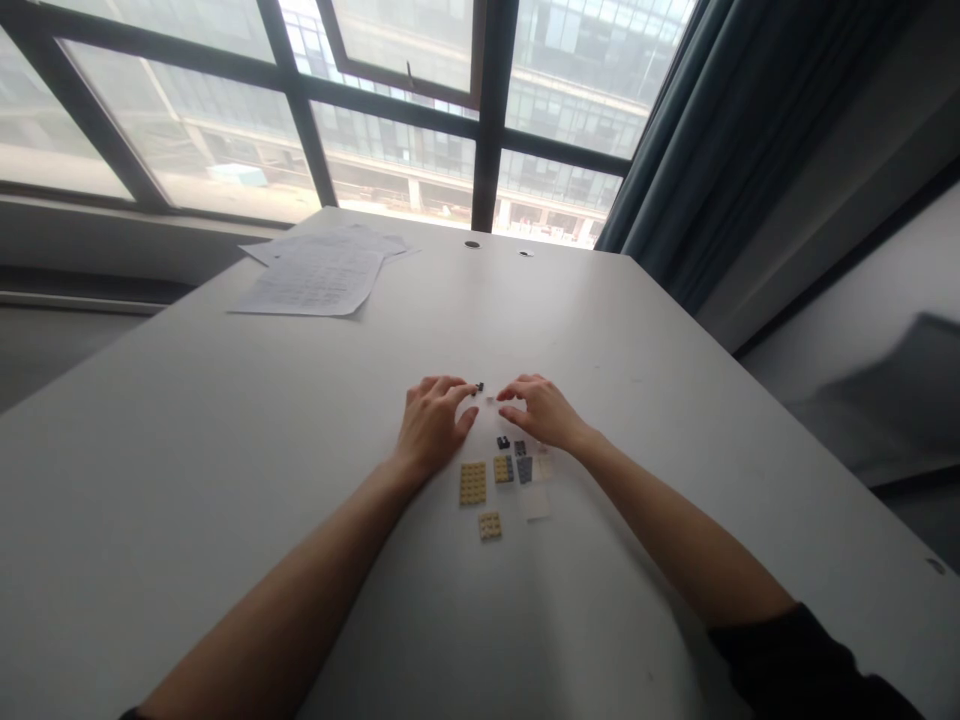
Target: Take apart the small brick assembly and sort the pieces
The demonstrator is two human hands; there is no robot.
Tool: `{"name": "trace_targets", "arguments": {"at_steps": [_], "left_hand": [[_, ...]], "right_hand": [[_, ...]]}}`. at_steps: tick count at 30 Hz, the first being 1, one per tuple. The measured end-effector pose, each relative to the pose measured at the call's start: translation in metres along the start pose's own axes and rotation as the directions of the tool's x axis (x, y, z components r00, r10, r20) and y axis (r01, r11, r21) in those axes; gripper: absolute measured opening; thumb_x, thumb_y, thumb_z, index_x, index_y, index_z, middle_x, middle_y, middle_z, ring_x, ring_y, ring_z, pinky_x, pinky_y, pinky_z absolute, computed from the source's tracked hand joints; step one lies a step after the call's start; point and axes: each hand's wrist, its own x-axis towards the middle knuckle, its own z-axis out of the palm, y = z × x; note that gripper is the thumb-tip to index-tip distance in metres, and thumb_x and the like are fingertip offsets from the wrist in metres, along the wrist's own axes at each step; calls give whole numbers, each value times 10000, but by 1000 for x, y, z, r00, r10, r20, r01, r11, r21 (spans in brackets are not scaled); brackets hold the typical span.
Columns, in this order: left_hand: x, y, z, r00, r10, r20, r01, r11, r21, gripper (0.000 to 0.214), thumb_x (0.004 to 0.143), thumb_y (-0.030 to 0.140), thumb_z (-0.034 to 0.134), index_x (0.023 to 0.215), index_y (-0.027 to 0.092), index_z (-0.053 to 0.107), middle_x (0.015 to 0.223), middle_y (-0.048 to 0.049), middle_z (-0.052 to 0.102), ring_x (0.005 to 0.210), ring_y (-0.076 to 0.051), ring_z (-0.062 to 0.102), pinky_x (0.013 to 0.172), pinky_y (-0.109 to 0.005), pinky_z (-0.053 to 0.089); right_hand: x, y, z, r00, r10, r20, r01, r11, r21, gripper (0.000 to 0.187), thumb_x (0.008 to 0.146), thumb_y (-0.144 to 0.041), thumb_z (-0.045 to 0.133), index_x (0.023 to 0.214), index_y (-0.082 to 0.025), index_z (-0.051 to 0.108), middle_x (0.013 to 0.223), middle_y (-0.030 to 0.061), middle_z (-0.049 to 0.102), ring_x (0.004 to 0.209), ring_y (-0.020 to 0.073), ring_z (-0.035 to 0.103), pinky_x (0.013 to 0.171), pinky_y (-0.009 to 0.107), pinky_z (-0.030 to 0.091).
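My left hand (433,420) rests on the white table (225,480) with its fingers curled, and its fingertips pinch a tiny black brick (479,387). Beside it my right hand (541,410) is curled too, fingertips close to a small pale piece (490,400) on the table; whether it grips anything I cannot make out. Just below the hands lie several small building plates: a tan plate (472,483), a smaller tan plate (490,525), a tan and grey pair (510,468), a dark small brick (502,442) and a white plate (537,503).
A few printed paper sheets (319,272) lie at the far left of the table, near the window (390,120). Two small round holes (472,244) sit at the far table edge. A dark curtain (675,160) hangs at the right.
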Motion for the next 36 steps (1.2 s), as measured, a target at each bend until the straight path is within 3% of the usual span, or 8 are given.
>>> {"name": "trace_targets", "arguments": {"at_steps": [2, 5, 10, 14, 23, 30, 36], "left_hand": [[1, -3, 2, 1000, -2, 11, 2, 998, 65, 345, 865, 299, 513, 1196, 241, 595, 1262, -87, 580, 1179, -295, 451, 981, -474, 328], [1, -5, 5, 997, 21, 77, -31, 992, 122, 349, 870, 277, 492, 1201, 240, 593, 1312, -88, 551, 1227, -310, 420, 995, -489, 316], [1, -5, 3, 998, 24, 54, -29, 995, 93, 265, 874, 250, 475, 1043, 246, 679, 1144, -72, 649, 1119, -274, 498, 972, -471, 337], [2, -5, -2, 1000, 12, 27, -13, 999, 51, 219, 860, 263, 503, 886, 227, 717, 1008, -66, 684, 1019, -264, 534, 938, -462, 355], [3, -1, 0, 996, 58, 73, -58, 998, -2, 182, 830, 269, 545, 783, 221, 713, 892, -57, 696, 938, -262, 548, 890, -455, 362], [1, 12, 5, 982, 121, 144, -109, 990, -85, 162, 827, 268, 568, 782, 241, 721, 830, -33, 706, 892, -223, 570, 879, -406, 371], [-1, 9, 4, 994, 68, 82, -61, 994, -94, 155, 832, 262, 574, 854, 238, 726, 880, -33, 706, 902, -224, 569, 865, -394, 384]], "right_hand": [[12, 0, 6, 1000, -7, -25, 7, 1000, 0, 247, 862, -181, 562, 1085, -198, 668, 1050, 58, 669, 982, 179, 567, 909, 310, 407], [29, 0, 14, 998, -66, 1, 66, 997, -29, 368, 861, -72, 477, 1155, -220, 642, 1156, 40, 654, 1044, 170, 556, 944, 298, 397], [49, 7, 20, 987, -113, 110, 128, 982, -142, 365, 839, -62, 492, 1083, -248, 690, 1129, 15, 678, 1025, 185, 557, 926, 302, 406], [52, 13, 19, 987, -117, 111, 138, 967, -212, 290, 840, -93, 521, 1003, -221, 723, 1035, 53, 701, 972, 208, 562, 883, 316, 410], [28, 29, 1, 997, -26, 72, 43, 969, -245, 182, 830, -136, 568, 877, -200, 731, 935, 66, 703, 919, 217, 572, 846, 325, 407], [1, 18, -4, 994, 8, 110, 18, 972, -232, 87, 802, -271, 653, 811, -199, 702, 861, 56, 683, 868, 207, 573, 804, 317, 396], [-8, 21, 0, 998, -14, 64, 22, 991, -136, 148, 812, -323, 668, 887, -199, 695, 880, 44, 675, 880, 194, 567, 819, 314, 390]]}}
